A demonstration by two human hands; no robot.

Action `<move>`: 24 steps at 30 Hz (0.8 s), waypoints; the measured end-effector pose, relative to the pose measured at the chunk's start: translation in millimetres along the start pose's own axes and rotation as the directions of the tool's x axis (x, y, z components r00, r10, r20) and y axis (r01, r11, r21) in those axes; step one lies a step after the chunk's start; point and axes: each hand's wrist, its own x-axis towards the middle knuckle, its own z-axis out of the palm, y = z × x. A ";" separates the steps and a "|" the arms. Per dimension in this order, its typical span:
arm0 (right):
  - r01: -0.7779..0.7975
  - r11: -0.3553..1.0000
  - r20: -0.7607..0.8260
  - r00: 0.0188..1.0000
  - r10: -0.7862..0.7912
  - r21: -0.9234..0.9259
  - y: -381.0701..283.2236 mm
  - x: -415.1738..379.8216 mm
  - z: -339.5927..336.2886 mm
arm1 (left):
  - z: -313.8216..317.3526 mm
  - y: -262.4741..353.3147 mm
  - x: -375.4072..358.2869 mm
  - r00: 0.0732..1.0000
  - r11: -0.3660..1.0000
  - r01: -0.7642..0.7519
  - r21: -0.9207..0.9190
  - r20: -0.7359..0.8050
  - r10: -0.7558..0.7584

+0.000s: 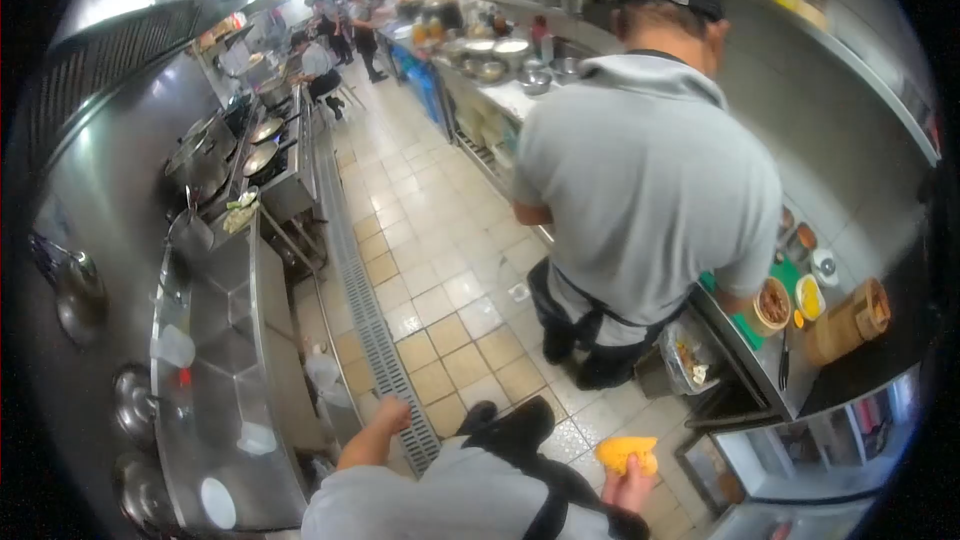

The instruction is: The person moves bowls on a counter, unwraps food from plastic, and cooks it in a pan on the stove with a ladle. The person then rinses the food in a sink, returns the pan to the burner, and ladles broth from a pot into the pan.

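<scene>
At the bottom of the head view, my right hand (630,488) is closed round a yellow-orange item (627,454), which looks like a folded cloth or a piece of food; I cannot tell which. My left hand (393,414) is curled, with the arm bent in front of my grey shirt, above the floor drain grate (375,310). Nothing shows in the left hand. A co-worker (650,180) in a grey shirt and black cap stands ahead on the right, back towards me, at a counter.
Left, a steel sink counter (225,340) and a stove with pans (262,158). Right, a counter holds a container of food (772,304) and a green board (785,275); below it are a lined bin (690,355) and an open fridge (820,450). Several people work further back.
</scene>
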 end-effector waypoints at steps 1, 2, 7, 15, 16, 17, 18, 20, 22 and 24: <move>-0.008 1.000 0.010 1.000 0.008 -0.015 15.3 7.0 1.1 | -3.6 -5.6 28.1 0.998 0.998 -0.051 -0.038 0.032 0.053; -0.048 0.998 -0.015 0.999 0.047 -0.035 36.8 17.0 -3.8 | -3.3 15.8 19.9 0.995 0.992 -0.057 -0.108 0.078 0.066; -0.259 0.949 0.053 0.961 0.272 -0.179 113.7 67.6 60.7 | -22.8 129.6 27.8 0.974 0.915 -0.023 -0.403 0.196 0.111; -0.395 0.916 0.019 0.918 0.397 -0.073 243.2 147.7 296.1 | -142.5 167.3 161.9 0.996 0.870 0.084 -0.486 0.038 -0.075; -0.397 0.914 0.084 0.911 0.403 -0.083 253.9 155.3 318.6 | -158.9 164.4 163.5 0.991 0.874 0.129 -0.468 0.042 -0.123; -0.395 0.914 0.154 0.901 0.406 -0.096 263.4 165.1 340.3 | -173.2 160.9 164.2 0.987 0.860 0.143 -0.490 0.010 -0.158; -0.424 0.900 0.155 0.887 0.436 -0.106 270.7 174.2 361.3 | -184.7 158.6 163.5 0.981 0.846 0.155 -0.511 -0.019 -0.192; -0.453 0.881 0.174 0.864 0.472 -0.138 295.4 202.1 380.0 | -206.0 164.3 150.2 0.955 0.799 0.176 -0.575 -0.099 -0.281; -0.494 0.852 0.219 0.824 0.523 -0.175 312.8 221.3 401.5 | -224.7 148.2 154.5 0.965 0.779 0.164 -0.605 -0.067 -0.255; -0.515 0.847 0.183 0.827 0.531 -0.133 330.2 243.7 421.5 | -232.6 112.8 187.1 0.968 0.695 0.138 -0.705 -0.054 -0.247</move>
